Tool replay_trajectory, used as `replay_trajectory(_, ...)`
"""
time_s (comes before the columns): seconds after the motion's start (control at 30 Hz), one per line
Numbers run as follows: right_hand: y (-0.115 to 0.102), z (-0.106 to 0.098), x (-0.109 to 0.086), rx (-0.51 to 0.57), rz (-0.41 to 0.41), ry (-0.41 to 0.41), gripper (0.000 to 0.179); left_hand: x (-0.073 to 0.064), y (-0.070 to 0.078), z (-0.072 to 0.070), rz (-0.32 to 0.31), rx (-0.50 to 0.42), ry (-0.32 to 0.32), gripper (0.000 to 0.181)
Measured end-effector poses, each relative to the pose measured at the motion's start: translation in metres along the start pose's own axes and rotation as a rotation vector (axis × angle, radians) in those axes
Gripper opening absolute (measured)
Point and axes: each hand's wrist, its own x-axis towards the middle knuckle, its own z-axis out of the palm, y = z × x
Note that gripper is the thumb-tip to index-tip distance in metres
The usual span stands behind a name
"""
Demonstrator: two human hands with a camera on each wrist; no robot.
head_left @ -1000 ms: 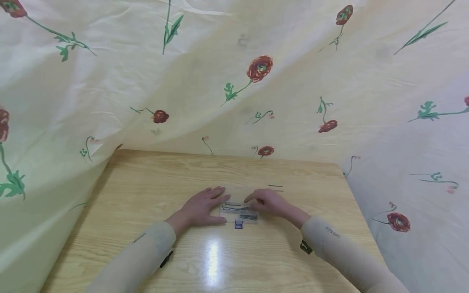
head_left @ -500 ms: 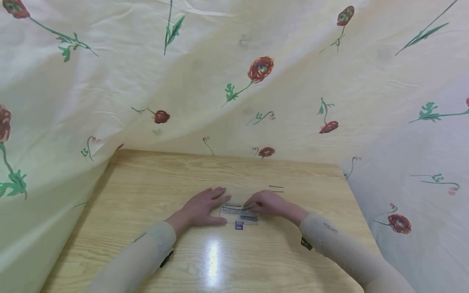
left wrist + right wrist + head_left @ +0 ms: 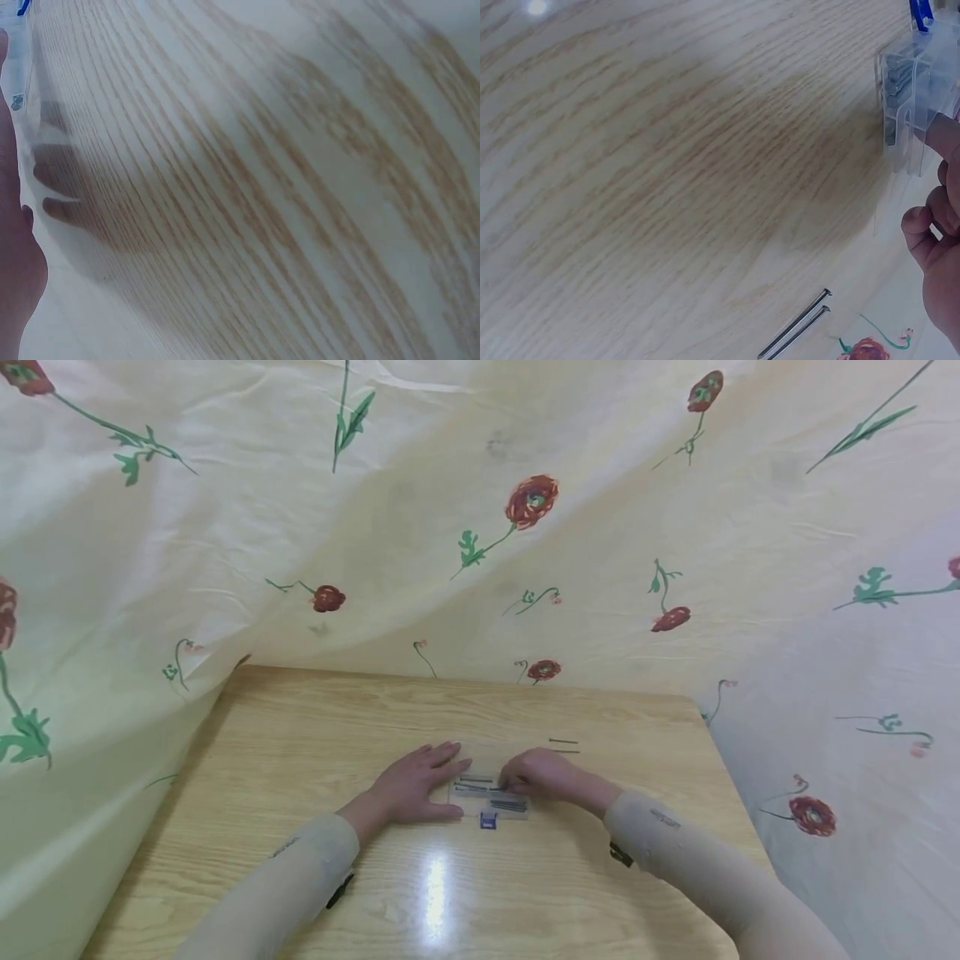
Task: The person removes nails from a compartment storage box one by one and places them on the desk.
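A clear plastic compartment box (image 3: 471, 803) with a blue latch (image 3: 488, 821) lies open on the table. Several nails (image 3: 508, 806) fill its front right compartment, and others lie in the sections behind. My left hand (image 3: 411, 785) rests with spread, straight fingers at the box's left side; only its edge (image 3: 22, 277) enters the left wrist view. Fingers curled, my right hand (image 3: 551, 774) reaches into the right part of the box. It pinches a nail (image 3: 496, 790) whose end shows beside the fingertips; the rest is hidden. In the right wrist view, the hand (image 3: 941, 232) overlaps the box wall (image 3: 922, 75).
Two loose nails (image 3: 564, 746) lie side by side on the wooden table (image 3: 337, 710), behind the right hand. A flower-patterned cloth (image 3: 420, 552) hangs around the table's back and sides. Light reflects off the tabletop in front of the box.
My right hand has shifted slightly over the box, and its fingers now cover more of the nail. My left hand keeps its place, and the two loose nails have not moved.
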Motion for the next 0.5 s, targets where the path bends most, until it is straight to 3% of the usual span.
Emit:
replay_trajectory(0.3,-0.0008,-0.0003,0.0094,-0.043,-0.013,-0.043,0.008,-0.0023,-0.0007,-0.0003,-0.008,-0.024,0.001,0.089)
replay_trajectory(0.5,0.0025,0.0002,0.0089,-0.013,-0.008,-0.018,0.009,-0.0009,-0.0016,0.0002,-0.003,-0.018,0.008,0.09)
